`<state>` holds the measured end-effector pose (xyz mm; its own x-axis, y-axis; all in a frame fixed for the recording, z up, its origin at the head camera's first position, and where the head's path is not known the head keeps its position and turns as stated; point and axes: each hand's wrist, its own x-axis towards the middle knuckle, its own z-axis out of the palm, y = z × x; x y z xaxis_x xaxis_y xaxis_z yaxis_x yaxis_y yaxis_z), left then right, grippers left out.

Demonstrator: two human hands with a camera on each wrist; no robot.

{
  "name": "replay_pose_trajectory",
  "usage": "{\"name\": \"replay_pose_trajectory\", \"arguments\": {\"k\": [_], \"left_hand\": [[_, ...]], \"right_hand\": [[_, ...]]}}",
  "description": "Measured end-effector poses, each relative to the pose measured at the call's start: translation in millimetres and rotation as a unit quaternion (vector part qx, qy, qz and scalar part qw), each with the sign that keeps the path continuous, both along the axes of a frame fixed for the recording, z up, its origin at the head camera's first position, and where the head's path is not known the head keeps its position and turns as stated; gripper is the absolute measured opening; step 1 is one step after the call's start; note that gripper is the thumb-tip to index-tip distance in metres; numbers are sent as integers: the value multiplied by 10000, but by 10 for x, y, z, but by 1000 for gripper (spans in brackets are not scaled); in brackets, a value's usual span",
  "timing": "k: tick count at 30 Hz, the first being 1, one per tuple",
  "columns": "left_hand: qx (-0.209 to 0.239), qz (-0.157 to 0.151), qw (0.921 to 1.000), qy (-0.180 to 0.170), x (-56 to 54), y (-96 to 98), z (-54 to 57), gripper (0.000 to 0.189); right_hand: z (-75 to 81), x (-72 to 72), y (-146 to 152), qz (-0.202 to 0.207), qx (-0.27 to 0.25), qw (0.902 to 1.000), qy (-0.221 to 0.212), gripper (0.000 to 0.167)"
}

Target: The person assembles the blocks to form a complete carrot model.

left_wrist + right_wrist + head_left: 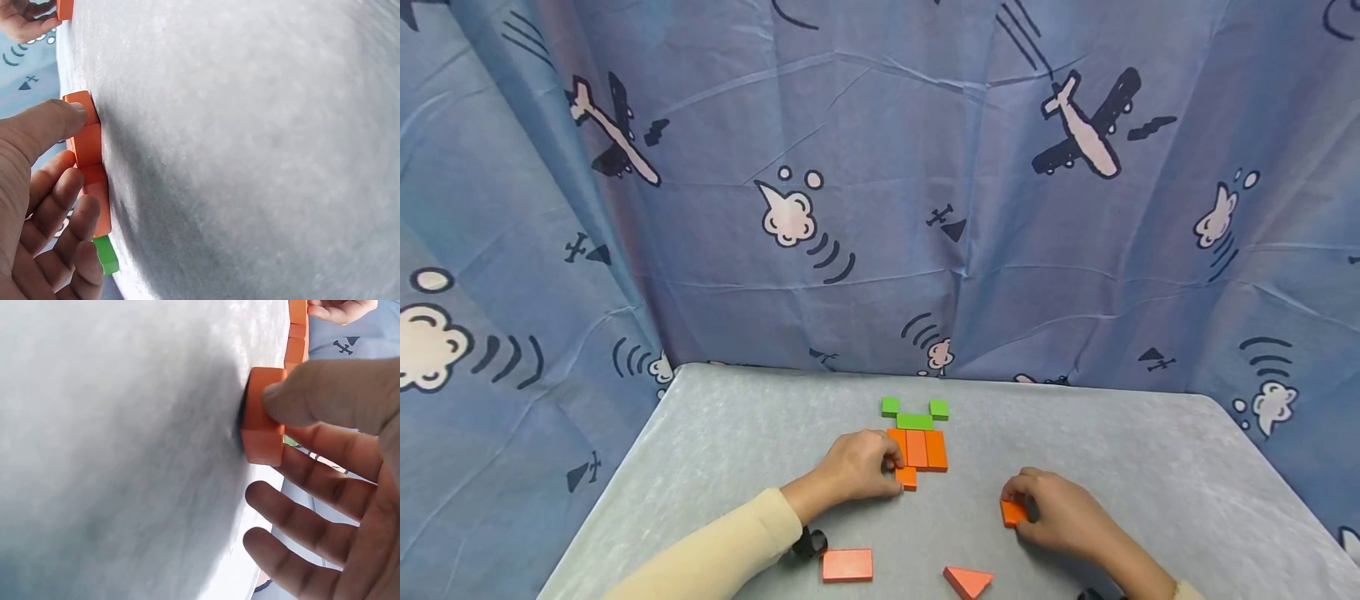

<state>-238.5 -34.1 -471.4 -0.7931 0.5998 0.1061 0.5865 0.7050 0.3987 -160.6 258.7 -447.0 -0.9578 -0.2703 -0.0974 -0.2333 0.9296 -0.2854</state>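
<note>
Left hand (856, 468) is pinching the small orange block (907, 479) between thumb and index finger, its other fingers curling loosely beside the layout. This block is lying flat on the grey table (737, 417), touching the near edge of a row of three orange blocks (917, 448), toward the row's left side. The three are lying side by side, sides touching, long sides pointing away from the person. A green bar (914, 422) is lying crosswise against the row's far edge, and two small green blocks (890, 406) are sitting at the bar's far corners, one per side. Right hand (1063, 512) is working well apart from the layout, off to its right, gripping another orange block (264, 419) between thumb and index finger; in the right wrist view the ring and little fingers are spreading apart, holding nothing. That block is staying low at the table surface; cannot tell whether it is touching or slightly raised. Nearer the person, a red-orange rectangle (847, 566) is lying flat just beside the left wrist, and a red-orange triangle (967, 582) is lying to the rectangle's right, between the two forearms. Cream sleeve (722, 542) is covering the left forearm. Blue printed curtain (880, 125) is hanging behind the table.
</note>
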Motion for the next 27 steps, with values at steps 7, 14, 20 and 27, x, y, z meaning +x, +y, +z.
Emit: {"name": "replay_pose_trajectory", "arguments": {"k": [7, 14, 20, 27], "left_hand": [[-10, 19, 10000, -35, -3, -4, 11, 16], [3, 9, 10000, -52, 1, -20, 3, 17], [-87, 25, 10000, -8, 1, -20, 2, 18], [-146, 19, 9999, 50, -5, -16, -2, 20]], "right_hand": [[14, -117, -105, 664, -328, 9970, 202, 29], [-16, -306, -390, 1143, -533, 9911, 421, 27], [-15, -401, -648, 1425, -580, 9866, 553, 25], [-45, -474, -801, 1473, -435, 9848, 810, 24]]}}
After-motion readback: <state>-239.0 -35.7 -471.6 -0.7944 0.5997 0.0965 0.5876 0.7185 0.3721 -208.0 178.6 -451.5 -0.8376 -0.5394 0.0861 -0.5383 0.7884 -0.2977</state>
